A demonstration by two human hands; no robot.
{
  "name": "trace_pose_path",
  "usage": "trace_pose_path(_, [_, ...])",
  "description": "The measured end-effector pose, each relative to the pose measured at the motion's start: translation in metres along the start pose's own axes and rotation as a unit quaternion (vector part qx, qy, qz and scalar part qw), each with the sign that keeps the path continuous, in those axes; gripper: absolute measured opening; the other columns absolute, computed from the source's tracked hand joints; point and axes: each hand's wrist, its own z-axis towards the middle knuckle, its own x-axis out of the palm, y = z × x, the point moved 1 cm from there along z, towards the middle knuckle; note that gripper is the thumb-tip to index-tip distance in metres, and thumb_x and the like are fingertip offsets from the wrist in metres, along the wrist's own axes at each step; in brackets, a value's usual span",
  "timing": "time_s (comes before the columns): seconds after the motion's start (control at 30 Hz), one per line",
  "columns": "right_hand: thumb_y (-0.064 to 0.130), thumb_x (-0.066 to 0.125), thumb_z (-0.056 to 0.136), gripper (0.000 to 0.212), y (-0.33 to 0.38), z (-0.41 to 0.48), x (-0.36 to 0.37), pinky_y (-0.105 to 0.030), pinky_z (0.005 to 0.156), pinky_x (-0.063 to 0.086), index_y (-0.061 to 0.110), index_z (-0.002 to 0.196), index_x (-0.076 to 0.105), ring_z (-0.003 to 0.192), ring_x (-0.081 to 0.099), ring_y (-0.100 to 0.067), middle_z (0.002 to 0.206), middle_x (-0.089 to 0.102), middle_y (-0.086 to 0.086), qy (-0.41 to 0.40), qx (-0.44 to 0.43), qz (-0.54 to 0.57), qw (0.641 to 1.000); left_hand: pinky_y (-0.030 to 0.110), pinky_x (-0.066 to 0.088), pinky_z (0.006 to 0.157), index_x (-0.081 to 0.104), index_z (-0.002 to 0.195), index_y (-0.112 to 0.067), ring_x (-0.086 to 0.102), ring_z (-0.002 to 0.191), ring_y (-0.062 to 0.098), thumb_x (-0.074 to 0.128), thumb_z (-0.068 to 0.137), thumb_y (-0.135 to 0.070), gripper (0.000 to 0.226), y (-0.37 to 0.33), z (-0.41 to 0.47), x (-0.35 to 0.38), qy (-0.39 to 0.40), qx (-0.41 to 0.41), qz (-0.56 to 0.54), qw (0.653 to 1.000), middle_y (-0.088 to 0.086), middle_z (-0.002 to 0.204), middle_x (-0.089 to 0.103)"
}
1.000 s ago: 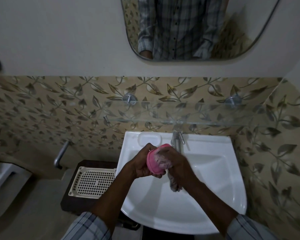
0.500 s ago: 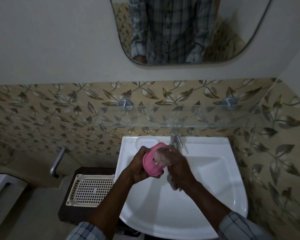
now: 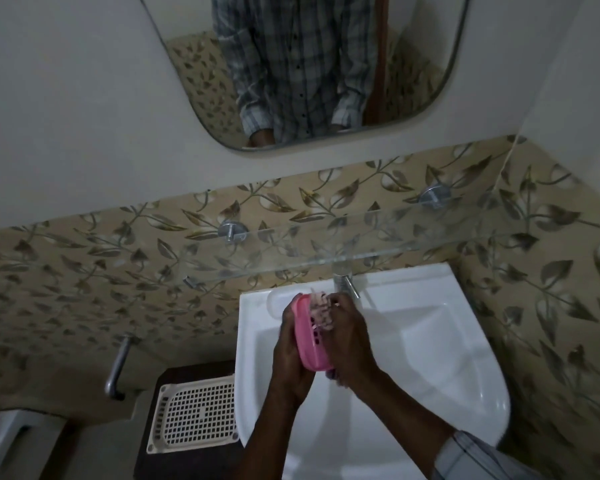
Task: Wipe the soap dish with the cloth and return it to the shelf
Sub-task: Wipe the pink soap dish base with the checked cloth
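Our left hand [image 3: 291, 355] is curled round the back and edge of the pink soap dish [image 3: 309, 344], holding it tipped on its side with the hollow face turned toward our right hand [image 3: 350, 341]. That hand is bunched round the pale cloth [image 3: 321, 311] and presses it into the hollow, with a tuft of cloth showing above its knuckles. Both hands hang over the white sink [image 3: 430, 358], clear of its rim. To wipe well, we judge, the left hand should brace the dish firmly while the right drags the cloth the length of the hollow and into its corners. The rim and the back come after that, by turning the dish rather than loosening the grip. How clean it is we cannot tell in this dim light. The glass shelf [image 3: 378, 251] where the dish belongs runs above and beyond both hands. The tap [image 3: 343, 284] stands just beyond the right knuckles, under the shelf's front edge, so the lift should swing toward us first. Well off to the left of the left hand a cream perforated tray [image 3: 196, 415] lies on a dark stand [image 3: 174, 375], and a mirror [image 3: 326, 64] hangs above the shelf.
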Motion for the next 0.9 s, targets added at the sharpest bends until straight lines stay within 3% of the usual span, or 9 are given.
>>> trace_pose_path(0.13, [0.0, 0.06, 0.09, 0.034, -0.008, 0.003, 0.0, -0.017, 0.09, 0.048, 0.007, 0.123, 0.062, 0.111, 0.058, -0.017, 0.122, 0.058, -0.004, 0.114, -0.053, -0.034, 0.992, 0.044, 0.062, 0.079, 0.073, 0.108, -0.006, 0.07, 0.096, 0.036, 0.042, 0.103, -0.033, 0.041, 0.0, -0.001, 0.002, -0.061, 0.024, 0.033, 0.997, 0.018, 0.099, 0.074])
trace_pose_path(0.27, [0.015, 0.06, 0.095, 0.03, -0.011, 0.003, 0.003, -0.022, 0.078, 0.056, 0.01, 0.124, 0.061, 0.098, 0.062, -0.019, 0.117, 0.057, -0.002, 0.081, 0.054, -0.016, 0.995, 0.058, 0.053, 0.096, 0.06, 0.122, -0.005, 0.063, 0.108, 0.042, 0.04, 0.104, -0.04, 0.044, 0.005, -0.004, 0.005, -0.125, 0.064, 0.136, 0.981, 0.026, 0.114, 0.065])
trace_pose_path(0.33, [0.019, 0.06, 0.095, 0.024, -0.008, 0.002, 0.004, -0.013, 0.064, 0.054, 0.01, 0.117, 0.063, 0.089, 0.063, -0.02, 0.104, 0.06, 0.001, 0.09, 0.079, 0.014, 0.993, 0.05, 0.058, 0.086, 0.064, 0.114, -0.012, 0.067, 0.1, 0.036, 0.036, 0.107, -0.036, 0.037, 0.007, -0.004, -0.002, -0.126, 0.081, 0.13, 0.98, 0.02, 0.105, 0.07])
trace_pose_path(0.47, [0.016, 0.062, 0.095, 0.018, -0.015, 0.018, -0.003, -0.033, 0.07, 0.059, -0.002, 0.096, 0.064, 0.08, 0.068, -0.024, 0.093, 0.067, -0.015, 0.043, 0.129, 0.026, 0.99, 0.041, 0.061, 0.08, 0.062, 0.131, -0.009, 0.071, 0.101, 0.033, 0.041, 0.095, -0.057, 0.063, 0.0, -0.003, 0.004, -0.072, 0.066, 0.127, 0.987, 0.016, 0.109, 0.075])
trace_pose_path(0.57, [0.014, 0.06, 0.096, 0.015, -0.01, -0.002, 0.003, -0.024, 0.064, 0.056, 0.0, 0.101, 0.061, 0.082, 0.066, -0.021, 0.098, 0.063, -0.013, 0.119, 0.072, 0.025, 0.99, 0.048, 0.06, 0.085, 0.064, 0.127, -0.012, 0.072, 0.103, 0.036, 0.042, 0.091, -0.064, 0.067, -0.013, 0.0, 0.001, -0.073, 0.062, 0.088, 0.991, 0.021, 0.112, 0.074])
trace_pose_path(0.63, [0.014, 0.059, 0.097, 0.013, -0.01, 0.008, 0.0, -0.02, 0.062, 0.053, 0.001, 0.096, 0.061, 0.08, 0.064, -0.021, 0.094, 0.063, -0.012, 0.108, 0.073, 0.032, 0.991, 0.049, 0.06, 0.086, 0.068, 0.124, -0.016, 0.073, 0.102, 0.033, 0.043, 0.091, -0.063, 0.063, -0.017, 0.001, 0.001, -0.07, 0.053, 0.084, 0.993, 0.021, 0.114, 0.074])
trace_pose_path(0.73, [0.012, 0.057, 0.097, 0.017, -0.008, 0.028, -0.001, -0.033, 0.065, 0.053, -0.003, 0.09, 0.062, 0.075, 0.063, -0.023, 0.089, 0.062, -0.016, 0.065, 0.097, 0.047, 0.992, 0.042, 0.063, 0.075, 0.075, 0.113, -0.018, 0.075, 0.092, 0.029, 0.038, 0.097, -0.06, 0.058, -0.02, 0.006, 0.006, -0.058, 0.044, 0.07, 0.995, 0.017, 0.104, 0.077])
trace_pose_path(0.83, [0.002, 0.053, 0.093, 0.013, -0.005, 0.001, 0.007, -0.032, 0.068, 0.046, 0.0, 0.103, 0.061, 0.079, 0.057, -0.024, 0.096, 0.06, -0.02, 0.171, 0.008, -0.032, 0.985, 0.048, 0.061, 0.08, 0.064, 0.122, -0.007, 0.073, 0.093, 0.035, 0.036, 0.098, -0.063, 0.067, -0.031, 0.01, -0.001, -0.086, 0.039, 0.051, 0.994, 0.022, 0.102, 0.074])
trace_pose_path(0.9, [0.003, 0.056, 0.092, 0.01, -0.01, 0.009, 0.002, -0.041, 0.069, 0.047, 0.001, 0.099, 0.063, 0.08, 0.056, -0.03, 0.093, 0.056, -0.025, 0.177, 0.028, -0.025, 0.983, 0.055, 0.059, 0.087, 0.062, 0.127, -0.006, 0.071, 0.098, 0.037, 0.038, 0.095, -0.065, 0.071, -0.027, 0.007, -0.005, -0.081, 0.035, 0.087, 0.992, 0.026, 0.109, 0.073])
